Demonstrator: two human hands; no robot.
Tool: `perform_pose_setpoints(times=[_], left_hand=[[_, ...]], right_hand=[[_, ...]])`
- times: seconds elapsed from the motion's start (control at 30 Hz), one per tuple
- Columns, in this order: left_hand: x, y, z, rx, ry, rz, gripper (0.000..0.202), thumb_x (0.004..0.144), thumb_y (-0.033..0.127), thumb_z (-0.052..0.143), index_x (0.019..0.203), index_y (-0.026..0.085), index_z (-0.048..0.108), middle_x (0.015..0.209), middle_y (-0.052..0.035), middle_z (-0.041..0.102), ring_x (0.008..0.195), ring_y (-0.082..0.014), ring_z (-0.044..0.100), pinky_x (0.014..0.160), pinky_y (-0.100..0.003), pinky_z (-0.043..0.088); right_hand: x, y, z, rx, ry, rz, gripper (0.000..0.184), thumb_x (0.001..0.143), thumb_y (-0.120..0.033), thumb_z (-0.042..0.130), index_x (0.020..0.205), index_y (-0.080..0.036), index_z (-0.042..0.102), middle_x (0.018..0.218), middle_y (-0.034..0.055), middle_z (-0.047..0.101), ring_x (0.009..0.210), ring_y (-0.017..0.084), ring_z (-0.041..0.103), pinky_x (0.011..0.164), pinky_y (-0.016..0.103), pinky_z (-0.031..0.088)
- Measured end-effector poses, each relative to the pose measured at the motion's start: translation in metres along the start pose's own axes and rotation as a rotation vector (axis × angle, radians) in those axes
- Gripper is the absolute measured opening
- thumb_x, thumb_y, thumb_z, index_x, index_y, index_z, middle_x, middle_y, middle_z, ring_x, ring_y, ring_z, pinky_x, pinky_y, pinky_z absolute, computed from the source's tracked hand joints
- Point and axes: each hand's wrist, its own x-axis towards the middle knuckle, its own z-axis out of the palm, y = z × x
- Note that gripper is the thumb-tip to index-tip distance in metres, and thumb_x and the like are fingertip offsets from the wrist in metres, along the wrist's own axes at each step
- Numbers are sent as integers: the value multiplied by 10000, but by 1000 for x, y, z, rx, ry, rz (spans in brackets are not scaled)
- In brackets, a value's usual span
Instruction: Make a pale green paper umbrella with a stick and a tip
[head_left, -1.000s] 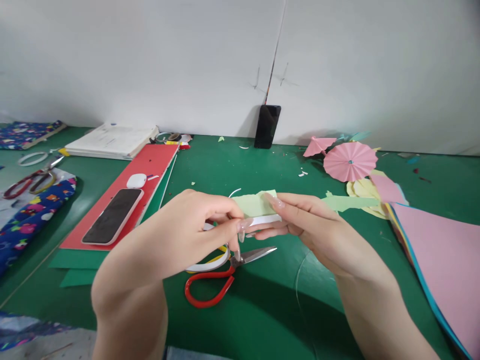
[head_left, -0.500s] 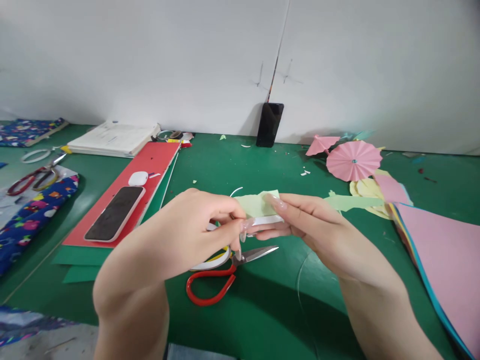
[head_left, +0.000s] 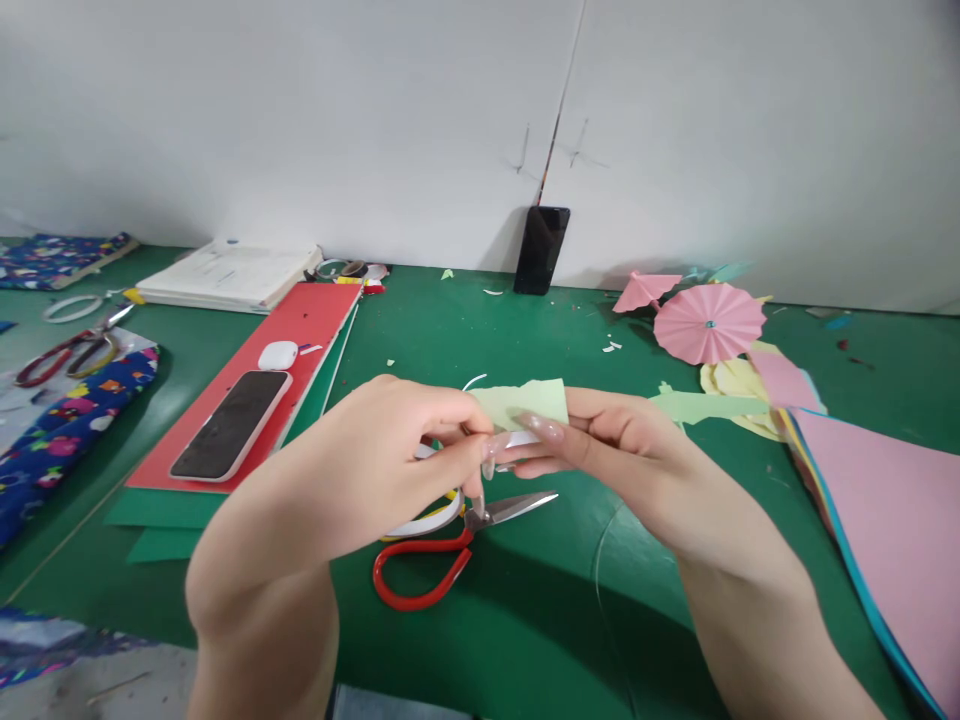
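Note:
A small piece of light green paper (head_left: 529, 402) is held up between my two hands above the table. My left hand (head_left: 405, 440) pinches its left end, fingers curled, with the thumb against the lower edge. My right hand (head_left: 622, 435) grips the right part, the thumb in front and the fingers behind. Along the paper's lower edge runs a narrow white strip (head_left: 520, 438), partly covered by my right thumb. Below my left hand lie red-handled scissors (head_left: 424, 575), blades pointing right. White and yellow rings (head_left: 439, 522) beside them are partly hidden by that hand.
On the left, a phone (head_left: 231, 425) and a white case (head_left: 277, 355) rest on red card (head_left: 319, 310). Another phone (head_left: 541, 250) leans on the back wall. Pink paper umbrellas (head_left: 709, 322) and stacked coloured sheets (head_left: 885, 500) lie right. More scissors (head_left: 49, 365) are far left.
My right thumb has slid slightly left and down along the green paper, covering more of the white strip. The paper's right top corner shows more. My left hand stays nearly still.

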Motion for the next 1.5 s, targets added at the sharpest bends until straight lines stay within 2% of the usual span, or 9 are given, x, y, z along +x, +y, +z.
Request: perform_pose_setpoints(times=[0.23,0.47,0.67,0.77,0.87,1.03,1.13,1.3,1.5], left_hand=[[-2,-1,-1,10,15,2,231,899,281,495,778,244,688,561,79,603,393,-31,416,357,-141,268],[-6,4,2,42,36,-29,185,894,240,472,823,267,640,473,92,473,367,-39,351,334,-151,227],[-10,2,3,-39,115,-130,232,908,288,425,1136,269,465,635,59,612,414,-73,479,361,-169,317],[-12,0,1,-61,132,-126,267,898,314,450,1159,266,422,653,46,623,460,-91,546,378,-173,343],[-14,-2,2,-44,126,-145,273,916,340,425,1180,277,389,622,59,616,417,-82,506,349,-171,314],[-14,-5,2,-32,159,-142,568,911,405,453,1411,289,209,665,57,641,500,-99,590,384,-155,367],[-13,-5,1,-29,123,-162,705,911,473,441,1479,269,77,659,61,657,523,-109,608,404,-151,397],[-11,-5,-2,-44,53,-182,635,916,518,421,1464,294,190,732,59,708,582,-101,632,463,-141,435],[-13,-7,-3,-40,34,-160,550,913,519,432,1398,275,343,711,37,696,543,-113,602,435,-166,402]], right_hand=[[-2,-3,-1,-40,53,6,209,915,-271,552,1052,-231,704,1001,14,729,896,143,691,816,240,562],[-1,-3,-4,-82,90,-5,218,919,-293,540,1064,-260,700,997,4,728,902,141,687,818,240,560],[-4,-5,-5,-119,153,-23,211,888,-314,582,1045,-262,712,975,11,735,857,154,697,780,258,573],[-4,-6,-5,-113,155,-19,212,880,-313,596,1047,-256,712,971,21,738,852,156,701,770,255,579],[-4,-5,-6,-106,162,-31,207,878,-311,601,1046,-265,712,971,21,741,838,152,707,762,245,582],[-8,-6,-8,-83,162,-44,161,895,-296,584,958,-256,726,937,9,748,832,128,712,743,188,578],[-10,-6,-8,-60,178,-53,143,893,-288,591,916,-254,729,880,-4,755,825,123,715,737,171,579],[-11,-7,-8,-79,158,-68,151,900,-273,581,926,-252,728,894,-1,751,831,127,714,752,179,581],[-11,-9,-6,-99,178,-55,165,890,-306,590,946,-230,725,907,30,751,827,159,718,731,223,599]])
